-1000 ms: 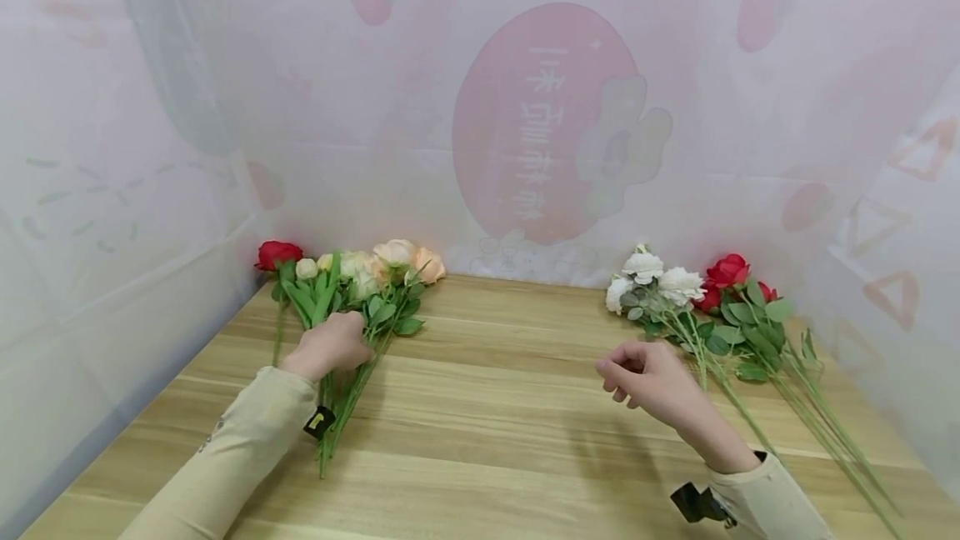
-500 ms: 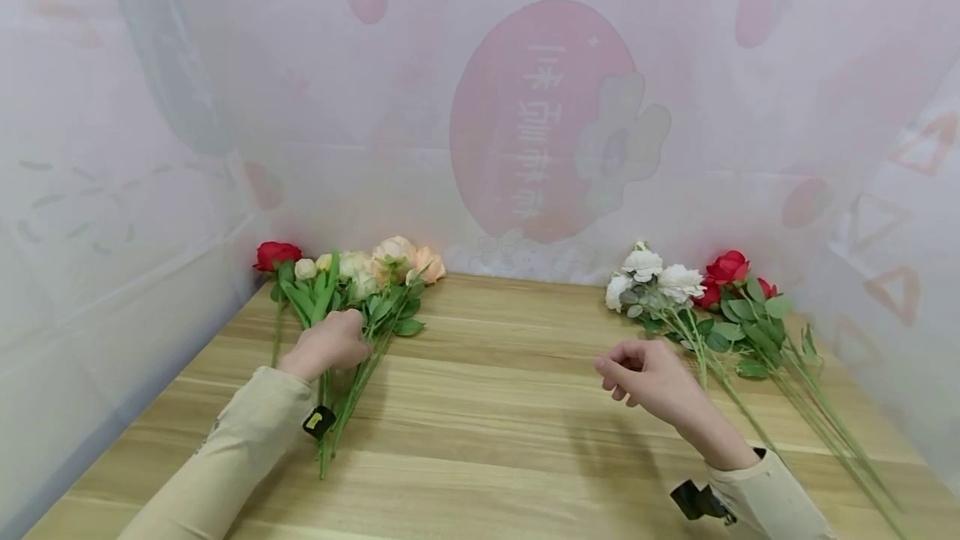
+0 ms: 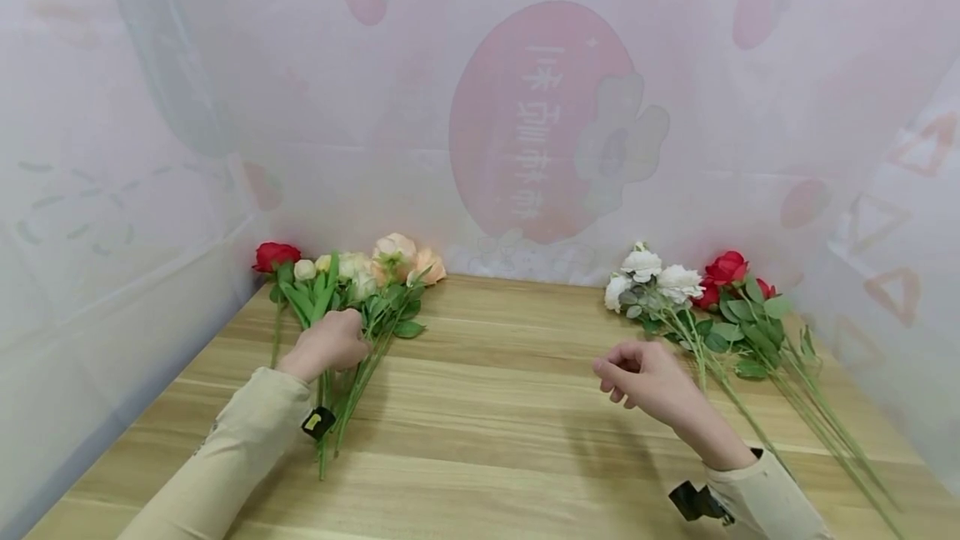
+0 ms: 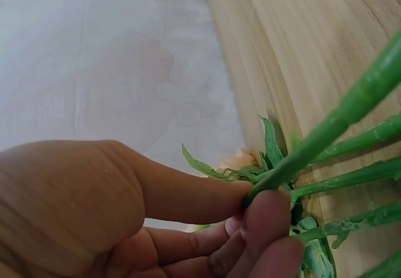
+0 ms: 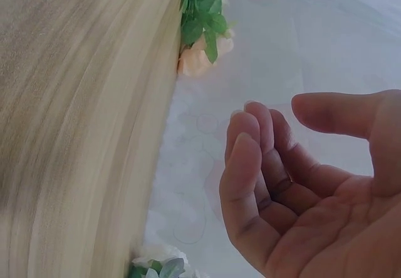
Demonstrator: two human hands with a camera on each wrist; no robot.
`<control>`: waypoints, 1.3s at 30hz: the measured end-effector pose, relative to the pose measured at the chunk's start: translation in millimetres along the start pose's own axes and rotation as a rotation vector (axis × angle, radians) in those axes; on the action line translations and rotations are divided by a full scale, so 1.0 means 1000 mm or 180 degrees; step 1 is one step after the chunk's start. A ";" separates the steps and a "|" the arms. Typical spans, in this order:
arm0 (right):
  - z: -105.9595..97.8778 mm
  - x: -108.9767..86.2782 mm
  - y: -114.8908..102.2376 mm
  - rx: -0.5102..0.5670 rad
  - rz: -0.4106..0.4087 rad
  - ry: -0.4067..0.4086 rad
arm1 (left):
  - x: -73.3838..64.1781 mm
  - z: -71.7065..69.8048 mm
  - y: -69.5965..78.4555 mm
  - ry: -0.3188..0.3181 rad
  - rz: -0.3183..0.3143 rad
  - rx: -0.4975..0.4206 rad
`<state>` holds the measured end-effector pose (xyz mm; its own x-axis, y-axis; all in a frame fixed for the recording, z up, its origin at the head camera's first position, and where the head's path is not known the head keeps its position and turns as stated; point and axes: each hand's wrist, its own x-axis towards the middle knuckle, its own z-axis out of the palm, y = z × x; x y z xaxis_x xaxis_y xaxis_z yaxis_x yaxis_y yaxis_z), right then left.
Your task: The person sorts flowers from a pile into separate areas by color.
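In the head view my left hand (image 3: 330,344) reaches down over the flowers on the left side of the table. Close up in the left wrist view, its thumb and forefinger pinch a green flower stem (image 4: 341,118), raised over other stems (image 4: 357,181). Peach flowers (image 3: 395,255), cream flowers (image 3: 356,269) and a tulip-like bud (image 3: 305,270) lie beyond that hand. My right hand (image 3: 652,382) hovers above the table on the right, fingers loosely bent, thumb apart, holding nothing. White flowers (image 3: 678,283) with long stems are nearest to it.
A red flower (image 3: 276,257) lies at the far left. More red flowers (image 3: 727,269) with leafy stems rest at the right, beside the white ones. Behind the wooden table (image 3: 480,407) hangs a printed pale pink cloth (image 3: 337,90), with cloth at both sides too.
A peach flower at the back left has risen slightly and tipped, showing its green underside. My left hand keeps its pinch; the right hand stays nearly still.
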<state>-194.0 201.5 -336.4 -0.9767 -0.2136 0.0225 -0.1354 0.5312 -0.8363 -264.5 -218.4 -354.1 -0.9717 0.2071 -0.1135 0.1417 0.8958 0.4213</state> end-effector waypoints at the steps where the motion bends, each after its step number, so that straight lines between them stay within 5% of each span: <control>1: 0.000 0.000 0.000 0.0001 0.0003 -0.0001 | 0.000 0.000 -0.001 0.0023 0.0018 -0.0006; 17: 0.002 -0.001 -0.001 0.0024 0.0007 -0.0046 | -0.005 -0.002 -0.006 0.0129 0.0089 -0.0178; 30: 0.001 -0.003 0.001 0.0017 0.0018 -0.0016 | -0.001 -0.002 0.008 0.0801 0.0420 -0.0566; 35: 0.001 -0.002 -0.001 0.0019 -0.0003 -0.0013 | 0.003 0.004 0.016 0.0845 0.0578 -0.0921; 39: 0.001 -0.002 -0.004 0.0031 -0.0004 -0.0024 | 0.002 0.014 0.032 0.0752 0.0638 -0.1643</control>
<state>-191.8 199.0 -333.9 -0.9752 -0.2205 0.0193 -0.1348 0.5229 -0.8417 -259.5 -183.5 -353.8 -0.9596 0.2061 0.1913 0.2738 0.5294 0.8030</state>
